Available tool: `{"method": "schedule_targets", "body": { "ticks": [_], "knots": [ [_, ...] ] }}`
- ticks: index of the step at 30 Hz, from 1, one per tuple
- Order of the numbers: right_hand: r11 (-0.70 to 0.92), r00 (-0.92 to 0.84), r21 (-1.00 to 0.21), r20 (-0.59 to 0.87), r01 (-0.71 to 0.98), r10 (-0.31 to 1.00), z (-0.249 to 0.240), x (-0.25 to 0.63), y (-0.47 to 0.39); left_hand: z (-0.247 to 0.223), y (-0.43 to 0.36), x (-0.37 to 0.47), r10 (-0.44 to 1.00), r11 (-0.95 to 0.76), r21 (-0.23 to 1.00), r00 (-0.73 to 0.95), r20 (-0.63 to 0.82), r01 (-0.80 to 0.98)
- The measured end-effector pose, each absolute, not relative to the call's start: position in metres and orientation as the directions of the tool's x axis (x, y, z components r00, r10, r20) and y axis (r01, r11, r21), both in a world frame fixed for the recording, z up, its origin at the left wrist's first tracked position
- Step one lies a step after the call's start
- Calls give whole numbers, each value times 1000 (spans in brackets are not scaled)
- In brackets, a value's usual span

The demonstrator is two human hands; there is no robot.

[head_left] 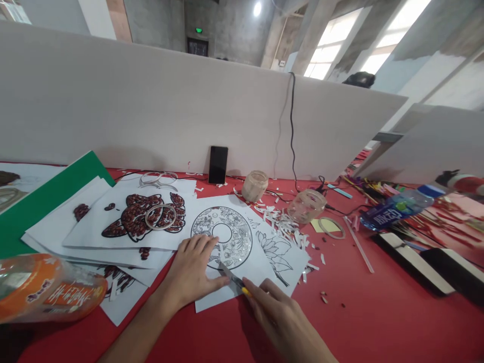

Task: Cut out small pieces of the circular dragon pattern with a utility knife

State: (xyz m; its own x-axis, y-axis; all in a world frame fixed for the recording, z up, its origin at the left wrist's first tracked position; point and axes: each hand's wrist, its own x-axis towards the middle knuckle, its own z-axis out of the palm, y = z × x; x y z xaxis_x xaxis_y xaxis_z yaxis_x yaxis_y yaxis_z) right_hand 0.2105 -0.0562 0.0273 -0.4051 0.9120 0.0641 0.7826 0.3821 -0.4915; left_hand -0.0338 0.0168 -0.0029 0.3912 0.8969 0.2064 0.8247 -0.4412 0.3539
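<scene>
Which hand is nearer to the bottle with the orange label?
Left. The left hand, fingers on the round drawing, is to the right of the bottle; the right hand, holding a knife, is farther off on that same side.

We get blown-out daylight from the windows [330, 43] at upper right and a small glaring lamp [257, 8] overhead. The partition [151, 106] looks grey and dim, with a soft shadow beside the cord [291, 118]. A darker one falls on the red desk [370, 327] near the right hand [278, 307]. We notice wide-angle stretching toward the edges.
</scene>
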Motion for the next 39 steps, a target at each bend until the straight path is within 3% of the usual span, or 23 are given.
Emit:
{"method": "schedule_targets", "body": {
  "ticks": [9, 13, 23, 33, 39],
  "knots": [
    [478, -434, -296, 204, 827, 877, 9, 211, -61, -4, 15, -34, 899, -436, 347, 387, 204, 830],
    [475, -426, -276, 220, 835, 877, 9, 206, -62, -2, 15, -33, 901, -431, 343, 381, 205, 835],
    [371, -366, -479, 107, 796, 924, 25, 207, -57, -1, 15, -33, 902, -430, 332, 382, 203, 840],
    [298, -319, -541, 58, 786, 946, 34, 212, -46, 2, 15, -33, 909, -416, 344, 378, 175, 842],
    [118, -247, -644, -113, 755, 962, 46, 217, -29, 0, 16, -33, 912, -410, 344, 376, 165, 845]
  ]
}}
